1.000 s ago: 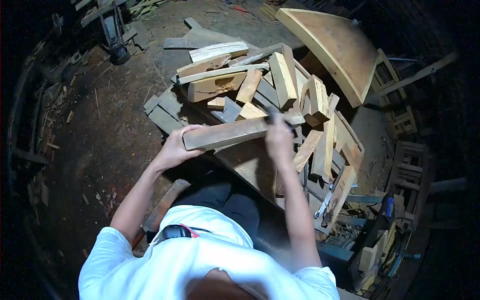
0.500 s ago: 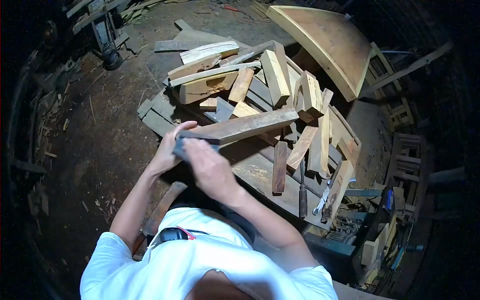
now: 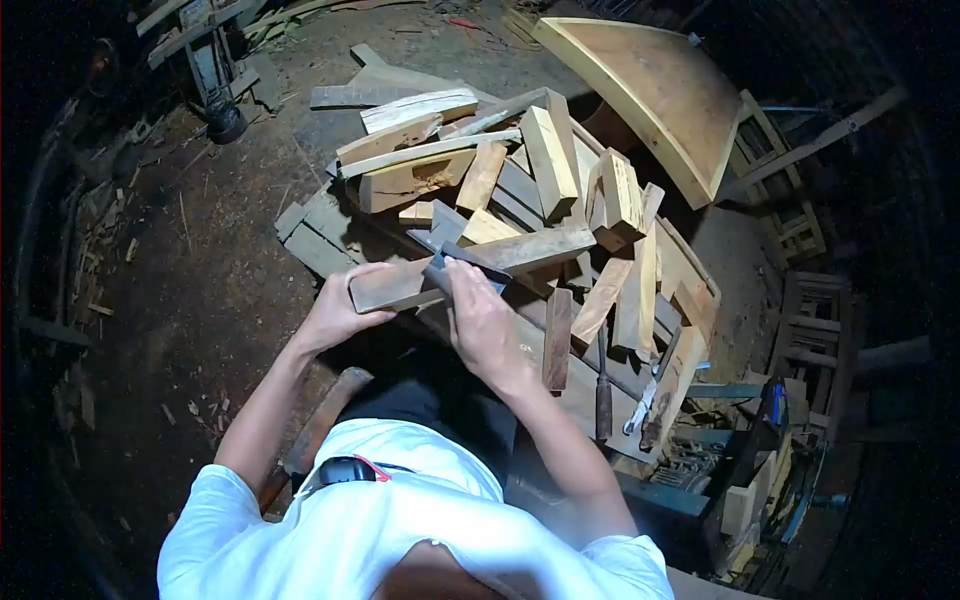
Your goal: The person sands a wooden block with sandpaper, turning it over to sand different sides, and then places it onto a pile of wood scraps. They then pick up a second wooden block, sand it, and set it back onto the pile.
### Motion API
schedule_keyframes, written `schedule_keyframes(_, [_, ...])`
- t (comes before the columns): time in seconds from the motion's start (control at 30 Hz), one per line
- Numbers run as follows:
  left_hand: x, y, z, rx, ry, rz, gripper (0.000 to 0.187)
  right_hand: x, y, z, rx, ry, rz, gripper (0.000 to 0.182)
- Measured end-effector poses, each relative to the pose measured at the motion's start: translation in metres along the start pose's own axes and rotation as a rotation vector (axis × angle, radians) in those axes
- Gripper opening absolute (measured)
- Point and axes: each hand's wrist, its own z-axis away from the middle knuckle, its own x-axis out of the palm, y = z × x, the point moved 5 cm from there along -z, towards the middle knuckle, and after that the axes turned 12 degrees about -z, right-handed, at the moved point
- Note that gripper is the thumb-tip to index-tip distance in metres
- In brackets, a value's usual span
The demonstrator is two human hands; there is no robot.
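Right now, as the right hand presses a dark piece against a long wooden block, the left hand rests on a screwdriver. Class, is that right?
Not quite: the left hand is wrong. The head view shows it gripping the left end of the long wooden block, as the right hand presses a dark piece against it.
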Motion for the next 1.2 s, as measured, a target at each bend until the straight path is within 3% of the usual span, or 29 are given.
schedule_keyframes(0.1, [-0.001,0.003,0.002,0.032,-0.02,-0.071,0.059,-0.027,0.053,-0.006,0.137,0.02,0.015,0.036])
schedule_keyframes(0.17, [0.002,0.0,0.001,0.052,-0.012,-0.052,0.059,-0.058,0.12,-0.005,0.503,0.123,0.039,0.036])
schedule_keyframes(0.23, [-0.001,0.003,-0.002,0.076,0.012,-0.047,0.059,-0.081,0.18,0.001,0.615,0.162,0.208,0.032])
schedule_keyframes(0.33, [0.001,0.006,-0.007,0.024,0.015,0.002,0.057,-0.1,0.192,-0.004,0.607,0.203,0.245,0.033])
schedule_keyframes(0.37, [0.004,-0.005,-0.009,-0.095,0.074,0.309,0.051,-0.106,0.196,0.0,0.725,0.206,0.198,0.031])
schedule_keyframes(0.4, [0.008,-0.017,-0.009,-0.211,0.129,0.62,0.044,-0.11,0.194,0.002,0.659,0.277,0.178,0.031])
schedule_keyframes(0.57, [0.031,-0.034,0.002,-0.339,0.049,0.806,0.041,-0.105,0.196,0.016,0.473,0.356,0.062,0.027])
schedule_keyframes(0.67, [0.05,-0.048,0.002,-0.521,0.184,1.113,0.047,-0.087,0.206,0.023,0.523,0.226,0.103,0.025])
schedule_keyframes(0.77, [0.051,-0.053,0.0,-0.57,0.22,1.12,0.045,-0.062,0.169,0.014,0.659,0.207,0.089,0.03])
schedule_keyframes(0.83, [0.049,-0.048,-0.003,-0.601,0.231,1.156,0.043,-0.042,0.093,0.0,0.426,0.15,-0.136,0.033])
schedule_keyframes(0.97, [0.039,-0.033,-0.006,-0.682,0.239,1.188,0.043,0.009,0.043,0.011,0.108,0.0,-0.065,0.043])
schedule_keyframes(1.0, [0.039,-0.041,-0.005,-0.676,0.238,1.19,0.045,-0.002,0.052,0.006,0.218,-0.066,-0.15,0.045])
schedule_keyframes(1.03, [0.038,-0.039,-0.003,-0.683,0.239,1.186,0.045,-0.007,0.086,0.009,0.171,0.087,-0.159,0.044])
schedule_keyframes(1.07, [0.039,-0.036,-0.002,-0.694,0.24,1.183,0.045,-0.035,0.097,0.001,0.536,-0.015,-0.107,0.042])
schedule_keyframes(1.13, [0.041,-0.034,-0.004,-0.692,0.241,1.187,0.045,-0.062,0.175,0.018,0.616,0.154,0.055,0.036])
schedule_keyframes(1.2, [0.042,-0.036,-0.006,-0.654,0.267,1.195,0.044,-0.076,0.198,0.022,0.64,0.232,0.13,0.036])
